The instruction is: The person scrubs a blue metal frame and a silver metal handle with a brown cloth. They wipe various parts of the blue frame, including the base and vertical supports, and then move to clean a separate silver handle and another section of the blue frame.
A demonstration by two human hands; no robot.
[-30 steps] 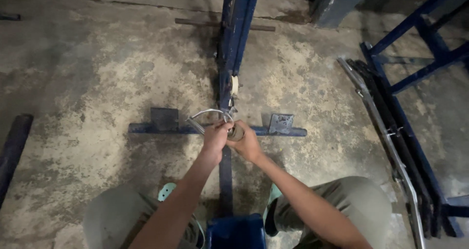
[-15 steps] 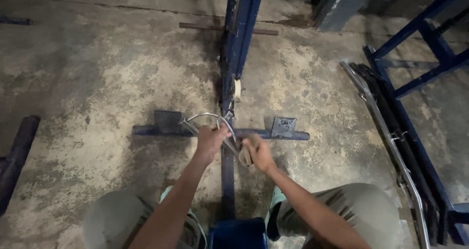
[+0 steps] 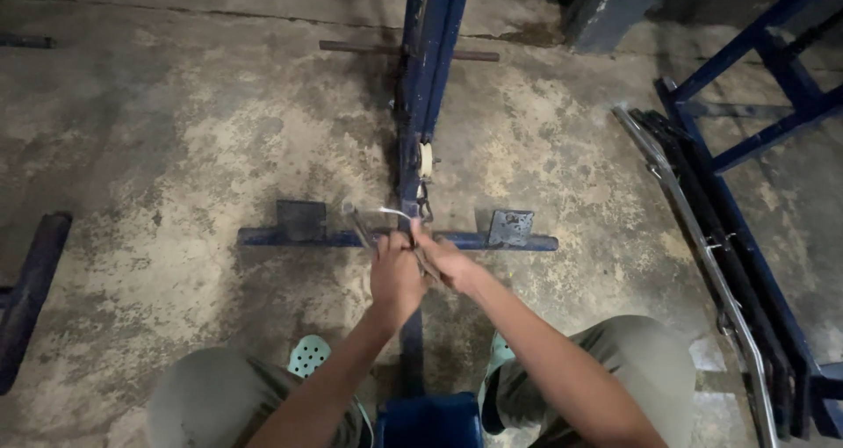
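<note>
I sit facing a blue cable machine (image 3: 430, 70) with a low crossbar (image 3: 290, 236) carrying two foot plates. A curved metal pull handle (image 3: 362, 226) hangs from the cable clip (image 3: 425, 206) at the base of the upright. My left hand (image 3: 395, 277) is fisted around the handle's left grip. My right hand (image 3: 450, 263) closes on the other grip just beside it, and the two hands touch. The handle tilts to the left. My knees and pale green sandals (image 3: 307, 356) show at the bottom.
A blue seat pad (image 3: 430, 422) lies between my legs. A chrome bar (image 3: 702, 255) and dark bars lean on a blue rack (image 3: 764, 105) at the right. A dark padded bench end (image 3: 31, 290) sits at the left edge, on a worn concrete floor.
Half a second ago my hands were spread apart on the handle. They have come back together at the crossbar, and the handle has swung over to the left.
</note>
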